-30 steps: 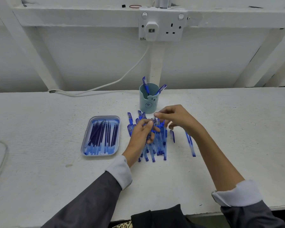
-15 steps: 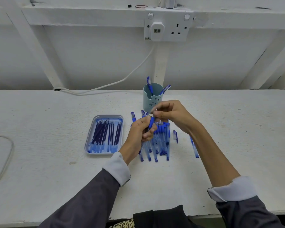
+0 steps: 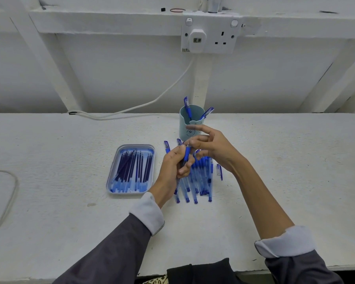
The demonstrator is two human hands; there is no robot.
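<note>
Blue pen (image 3: 186, 156), gripped in the curled fingers (image 3: 183, 172) of my left hand (image 3: 171, 170), stands above the worktop's (image 3: 49, 201) middle. My right hand (image 3: 216, 149) hovers splayed at its tip; pinching or not, I can't tell. A weak hold could drop the tip among the loose pens (image 3: 202, 178) below.

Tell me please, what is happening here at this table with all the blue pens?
A person works on pens at a white table. The left hand grips one blue pen, and the right hand has its fingertips at the pen's upper end; blur hides whether they pinch it. Under the hands, loose pens lie in a rough row. A tray of refills sits to the left, and a cup behind holds two pens.
</note>
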